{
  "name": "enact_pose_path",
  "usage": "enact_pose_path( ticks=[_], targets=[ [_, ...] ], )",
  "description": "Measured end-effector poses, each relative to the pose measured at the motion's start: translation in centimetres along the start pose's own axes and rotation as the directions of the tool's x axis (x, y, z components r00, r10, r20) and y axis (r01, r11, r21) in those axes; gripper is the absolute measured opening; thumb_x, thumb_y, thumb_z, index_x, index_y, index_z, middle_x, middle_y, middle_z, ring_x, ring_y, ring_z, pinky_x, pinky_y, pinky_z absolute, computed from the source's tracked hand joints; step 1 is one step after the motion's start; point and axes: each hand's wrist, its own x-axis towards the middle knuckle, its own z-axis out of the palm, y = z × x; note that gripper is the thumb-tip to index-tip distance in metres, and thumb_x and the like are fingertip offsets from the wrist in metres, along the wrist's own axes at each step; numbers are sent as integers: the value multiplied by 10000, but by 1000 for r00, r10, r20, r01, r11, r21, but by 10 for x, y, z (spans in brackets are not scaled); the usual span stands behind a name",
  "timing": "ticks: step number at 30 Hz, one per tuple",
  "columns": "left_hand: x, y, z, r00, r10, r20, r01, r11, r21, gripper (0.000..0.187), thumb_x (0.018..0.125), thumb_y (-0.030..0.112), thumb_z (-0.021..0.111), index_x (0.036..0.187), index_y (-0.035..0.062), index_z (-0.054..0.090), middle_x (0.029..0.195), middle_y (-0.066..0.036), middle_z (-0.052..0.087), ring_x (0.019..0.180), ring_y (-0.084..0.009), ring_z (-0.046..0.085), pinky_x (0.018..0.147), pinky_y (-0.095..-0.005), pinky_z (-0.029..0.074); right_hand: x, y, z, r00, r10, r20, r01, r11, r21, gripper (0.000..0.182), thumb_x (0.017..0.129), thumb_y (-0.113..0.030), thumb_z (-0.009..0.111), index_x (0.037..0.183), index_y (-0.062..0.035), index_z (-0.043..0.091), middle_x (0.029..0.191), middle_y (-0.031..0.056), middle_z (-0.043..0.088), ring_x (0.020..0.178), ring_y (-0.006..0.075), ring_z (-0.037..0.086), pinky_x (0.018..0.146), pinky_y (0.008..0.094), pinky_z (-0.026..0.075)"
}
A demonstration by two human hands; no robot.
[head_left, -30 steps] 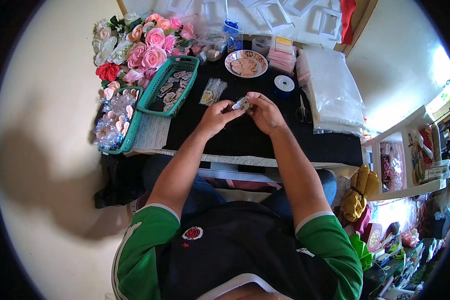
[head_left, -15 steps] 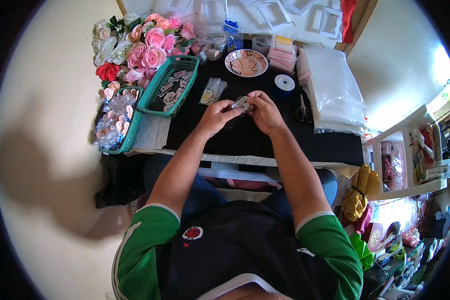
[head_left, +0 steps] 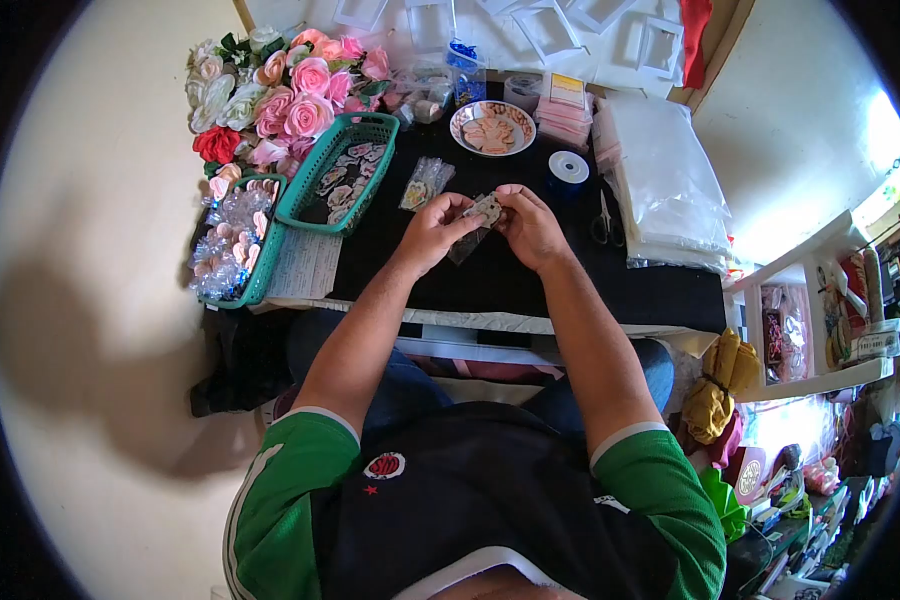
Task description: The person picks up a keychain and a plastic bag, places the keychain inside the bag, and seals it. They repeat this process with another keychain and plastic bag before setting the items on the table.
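Over the black cloth [head_left: 450, 285], my left hand [head_left: 434, 236] and my right hand [head_left: 532, 230] meet at a small pale decorated cutout [head_left: 487, 210]. Both hands are closed, pinching it between thumbs and fingers from either side. A clear plastic bag [head_left: 465, 248] hangs below the cutout, partly hidden by my left fingers. Just beyond my left hand lie clear packets [head_left: 427, 182] with pale pieces in them. A green basket [head_left: 381, 122] of similar cutouts stands to the left. Past my right hand are a spool of dark blue ribbon [head_left: 568, 170] and scissors [head_left: 604, 222].
A patterned bowl [head_left: 457, 137] of peach cutouts sits at the back. Clear plastic sleeves [head_left: 670, 180] are stacked at right, near pink packets [head_left: 564, 112]. At left are artificial roses [head_left: 305, 95], another green basket [head_left: 254, 277] of wrapped pieces, and a printed sheet [head_left: 303, 265].
The cutout has turned in my fingers and shows more of its face. The clear bag below it now shows more plainly. My arms have hardly moved.
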Motion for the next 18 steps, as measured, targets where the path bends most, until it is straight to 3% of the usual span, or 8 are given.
enact_pose_path(
  ticks=[5,18],
  targets=[
    [-1,1,-2,998,-61,9,61,998,-9,282,887,194,711,1096,28,618,923,-7,640,819,-63,580,719,-212,462,-5,-5,10,999,6,-54,-7,1000,-25,89,922,-145,615,994,-91,610,908,24,600,815,152,569,778,334,456],
    [0,0,0,998,-62,-12,61,998,-20,305,885,215,716,1103,24,619,920,-13,641,805,-66,580,708,-215,463,-1,-2,6,999,22,-37,-24,997,-68,88,901,-107,655,976,-92,611,889,19,614,814,141,570,773,305,442]
  ],
)
